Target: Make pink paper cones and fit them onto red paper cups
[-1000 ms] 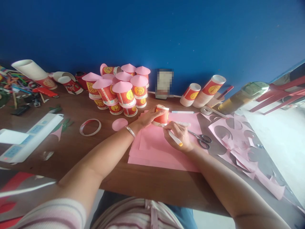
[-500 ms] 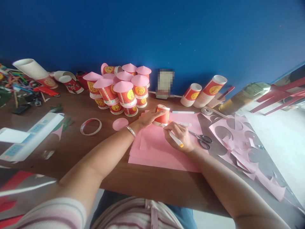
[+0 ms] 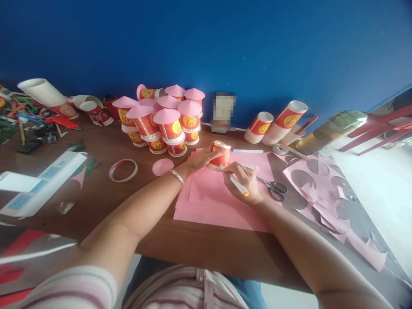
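Note:
My left hand (image 3: pixel 202 158) is wrapped round a red paper cup (image 3: pixel 220 159) with a yellow emblem and a white rim, upside down over the pink paper sheets (image 3: pixel 212 210). In my right hand (image 3: pixel 242 182) is a white marker pen (image 3: pixel 237 184) with an orange end; its tip meets the cup's lower right side. Beside that hand lie a second white marker (image 3: pixel 252 167), partly hidden, and dark-handled scissors (image 3: pixel 277 191). A pink paper disc (image 3: pixel 162 167) rests left of my left wrist.
Stacked cups with pink cone roofs (image 3: pixel 167 116) stand back left, near a tape roll (image 3: pixel 122 171) and a power strip (image 3: pixel 43 182). Cup stacks (image 3: pixel 285 122), a bottle (image 3: pixel 331 131) and cut pink scraps (image 3: pixel 331 201) are on the right. A phone (image 3: pixel 222 112) leans against the wall.
My right hand and the marker have shifted very slightly to the right. The cup has turned or tilted slightly in my left hand.

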Available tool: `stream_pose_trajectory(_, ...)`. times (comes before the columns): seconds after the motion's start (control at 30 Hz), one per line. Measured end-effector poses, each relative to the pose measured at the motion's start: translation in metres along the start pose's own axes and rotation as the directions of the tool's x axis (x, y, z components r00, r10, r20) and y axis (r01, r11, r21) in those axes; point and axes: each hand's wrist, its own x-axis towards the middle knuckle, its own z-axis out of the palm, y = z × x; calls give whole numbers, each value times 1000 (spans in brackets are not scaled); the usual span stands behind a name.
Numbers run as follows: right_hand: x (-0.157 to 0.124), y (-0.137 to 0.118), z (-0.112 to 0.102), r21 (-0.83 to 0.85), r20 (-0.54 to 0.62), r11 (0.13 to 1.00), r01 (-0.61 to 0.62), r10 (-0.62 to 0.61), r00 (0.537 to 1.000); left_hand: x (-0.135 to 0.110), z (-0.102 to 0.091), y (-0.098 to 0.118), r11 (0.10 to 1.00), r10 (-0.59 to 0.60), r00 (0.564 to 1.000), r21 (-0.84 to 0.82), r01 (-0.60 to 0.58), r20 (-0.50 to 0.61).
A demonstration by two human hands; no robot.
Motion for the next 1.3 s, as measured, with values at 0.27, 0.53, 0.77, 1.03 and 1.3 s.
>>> stream_pose_trajectory(0.27,-4,3,1,-14,48,999,-52,52,997,-1,0,3,1000,0,1000,20,-1,19)
stream_pose_trajectory(0.53,-3,3,0,51,36,998,-45,44,998,0,1,-2,999,-7,1000,47,7,0)
stream_pose_trajectory(0.77,-5,4,-1,53,101,996,-74,68,993,-1,2,2,999,5,1000,36,-5,21)
stream_pose_trajectory(1.03,-3,1,-2,45,97,997,-60,55,994,-4,2,8,998,-2,1000,68,1,10)
stream_pose_trajectory(1.3,0,-3,-2,35,67,999,-36,33,997,-3,1,6,998,-8,1000,61,7,9)
